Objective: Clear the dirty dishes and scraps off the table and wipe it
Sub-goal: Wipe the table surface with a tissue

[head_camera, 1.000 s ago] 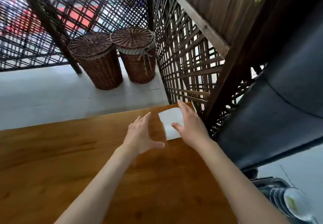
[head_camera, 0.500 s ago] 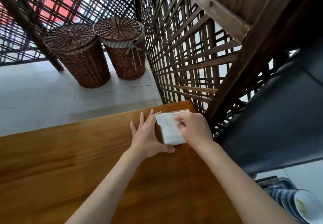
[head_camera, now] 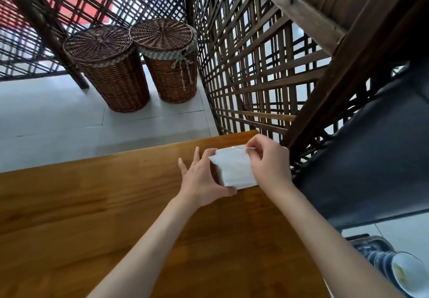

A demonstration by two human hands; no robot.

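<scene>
- Dishes (head_camera: 399,272) sit stacked off the table (head_camera: 92,204).
- Left hand (head_camera: 202,181) steadies the tissue pack (head_camera: 234,170); right hand (head_camera: 267,160) pinches its top.
- Wiping looks not yet begun.

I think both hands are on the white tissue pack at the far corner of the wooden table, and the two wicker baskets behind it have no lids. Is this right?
Not quite. The head view shows both wicker baskets covered by woven lids. The rest holds: the left hand and right hand are on the white tissue pack at the wooden table far corner.
</scene>
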